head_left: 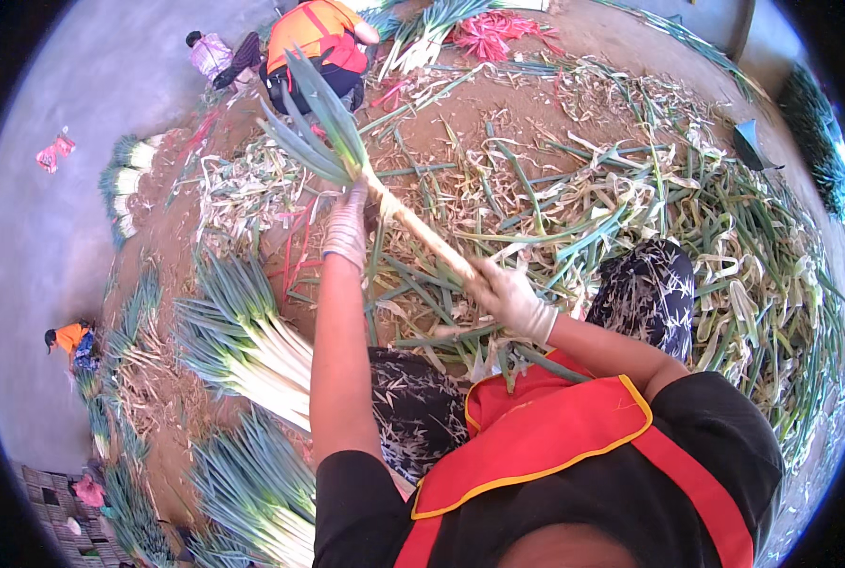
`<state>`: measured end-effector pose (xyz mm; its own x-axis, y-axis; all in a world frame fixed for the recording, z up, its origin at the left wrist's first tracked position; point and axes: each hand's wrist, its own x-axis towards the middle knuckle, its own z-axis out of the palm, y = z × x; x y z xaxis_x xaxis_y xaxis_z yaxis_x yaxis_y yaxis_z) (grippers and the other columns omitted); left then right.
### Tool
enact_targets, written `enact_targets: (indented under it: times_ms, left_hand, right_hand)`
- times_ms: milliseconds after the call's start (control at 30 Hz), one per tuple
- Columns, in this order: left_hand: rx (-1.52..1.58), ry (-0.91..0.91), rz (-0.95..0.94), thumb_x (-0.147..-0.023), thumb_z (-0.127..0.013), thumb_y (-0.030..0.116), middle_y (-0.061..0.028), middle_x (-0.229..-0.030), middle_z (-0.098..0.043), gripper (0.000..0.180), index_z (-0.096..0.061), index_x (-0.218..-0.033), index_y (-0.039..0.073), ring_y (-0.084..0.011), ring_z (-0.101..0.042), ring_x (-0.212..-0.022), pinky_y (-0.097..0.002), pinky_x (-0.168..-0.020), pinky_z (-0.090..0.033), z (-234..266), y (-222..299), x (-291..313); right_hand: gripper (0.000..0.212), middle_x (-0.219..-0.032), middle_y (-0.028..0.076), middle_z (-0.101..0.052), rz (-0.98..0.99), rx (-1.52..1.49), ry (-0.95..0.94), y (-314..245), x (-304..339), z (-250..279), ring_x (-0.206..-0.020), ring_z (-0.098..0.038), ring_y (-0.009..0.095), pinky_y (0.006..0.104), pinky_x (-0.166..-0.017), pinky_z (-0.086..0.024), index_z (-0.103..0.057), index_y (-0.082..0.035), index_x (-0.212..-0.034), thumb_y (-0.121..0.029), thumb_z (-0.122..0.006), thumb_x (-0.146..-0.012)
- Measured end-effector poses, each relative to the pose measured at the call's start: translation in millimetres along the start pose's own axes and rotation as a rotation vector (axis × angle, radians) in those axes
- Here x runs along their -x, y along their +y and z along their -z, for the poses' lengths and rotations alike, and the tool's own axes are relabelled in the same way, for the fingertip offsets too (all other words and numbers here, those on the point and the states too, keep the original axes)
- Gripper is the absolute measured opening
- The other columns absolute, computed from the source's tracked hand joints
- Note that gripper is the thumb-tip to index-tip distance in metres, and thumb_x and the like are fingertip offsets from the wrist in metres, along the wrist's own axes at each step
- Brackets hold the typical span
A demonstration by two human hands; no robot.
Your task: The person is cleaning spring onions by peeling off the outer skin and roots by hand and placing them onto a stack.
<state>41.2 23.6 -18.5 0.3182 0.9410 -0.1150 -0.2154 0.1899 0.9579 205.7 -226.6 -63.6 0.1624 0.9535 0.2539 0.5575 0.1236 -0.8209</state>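
Observation:
Held slantwise in front of me is one long leek [421, 233], its green leaves fanned out at the upper left and its pale stalk running down to the right. My left hand [348, 227], in a whitish glove, closes round it just below the leaves. Near the lower end of the stalk, my right hand [514, 301], also gloved, grips it with bent fingers. The root tip is hidden by the right hand. Left of my left forearm lies a pile of leeks [257, 355] with clean white stalks.
Peeled leaves and trimmings [725, 265] cover the ground ahead and to the right. Another leek pile [262, 492] lies at lower left. A person in an orange top [314, 38] crouches ahead, near pink ties [498, 36]. More people are farther off at left.

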Motion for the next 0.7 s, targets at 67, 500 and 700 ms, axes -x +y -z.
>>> enact_targets:
  times_ms: [67, 500, 700]
  left_hand:
    - [-0.057, -0.040, -0.023, -0.094, -0.062, 0.033, 0.0014, -0.075, -0.060, 0.023, -0.061, -0.105, 0.012, -0.0102, -0.057, -0.056, -0.0231, -0.045, -0.043, -16, -11, 7]
    - [-1.408, -0.857, -0.396, -0.096, -0.042, 0.053, -0.0106, -0.076, -0.065, 0.056, -0.065, -0.096, 0.002, -0.0181, -0.058, -0.057, -0.0332, -0.053, -0.048, -34, -101, 32]
    - [0.246, -0.233, 0.217, -0.095, -0.055, 0.045, 0.0004, -0.075, -0.056, 0.036, -0.060, -0.099, 0.010, -0.0074, -0.049, -0.053, -0.0184, -0.038, -0.034, -40, 9, 22]
  right_hand:
    - [0.037, -0.080, 0.021, -0.065, -0.045, -0.030, -0.007, 25, 26, -16, -0.077, -0.065, 0.039, 0.0465, -0.068, -0.051, -0.049, -0.006, -0.121, -0.025, -0.059, -0.090]
    - [0.047, -0.088, 0.020, -0.067, -0.068, -0.164, 0.190, 1, -25, 34, -0.080, -0.066, 0.032, 0.0417, -0.073, -0.051, -0.059, -0.001, -0.119, -0.039, -0.058, -0.092]
    - [0.034, -0.070, 0.011, -0.059, -0.152, -0.041, 0.025, -6, 6, 31, -0.058, -0.057, 0.017, 0.0330, -0.054, -0.046, -0.060, -0.001, -0.111, -0.030, -0.059, -0.094]
